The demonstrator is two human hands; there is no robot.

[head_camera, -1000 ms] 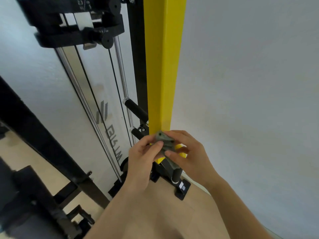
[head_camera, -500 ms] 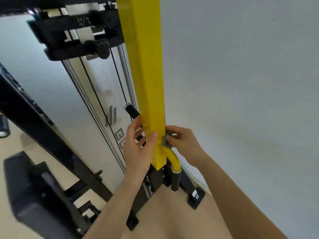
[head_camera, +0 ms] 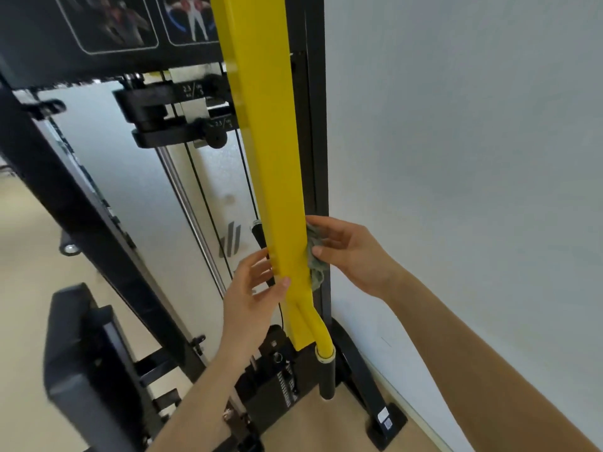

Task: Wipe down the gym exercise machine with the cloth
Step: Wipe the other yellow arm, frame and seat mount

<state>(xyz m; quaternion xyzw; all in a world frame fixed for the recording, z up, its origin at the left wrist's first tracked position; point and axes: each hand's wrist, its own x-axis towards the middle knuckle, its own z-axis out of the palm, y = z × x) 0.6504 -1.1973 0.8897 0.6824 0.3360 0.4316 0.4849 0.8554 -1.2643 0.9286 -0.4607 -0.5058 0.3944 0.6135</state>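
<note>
The right hand (head_camera: 350,252) presses a crumpled grey-green cloth (head_camera: 315,256) flat against the right face of the yellow upright bar (head_camera: 277,190) of the exercise machine, its grip a loose cupping hold on the cloth rather than a tight pinch, with a tail of fabric hanging below the palm. The left hand (head_camera: 253,295) is open and holds nothing; its fingers and thumb rest against the bar's left edge at about the same height, bracing it. To do this stroke well, I would judge, the cloth should be kept spread under the palm so that it covers the whole width of the face, drawn in one long steady pass along the bar, then shifted to the front face and to the curved yellow tube (head_camera: 321,334) at the foot, where the join is likely to trap dust. The loose tail could snag on the black frame post (head_camera: 318,141) just behind. The paint looks smooth and glossy, so light pressure should do. The machine stands close to a plain pale wall (head_camera: 456,158) on a light wood-toned floor (head_camera: 336,425), with black weight plates (head_camera: 153,112) and cables to the left.
</note>
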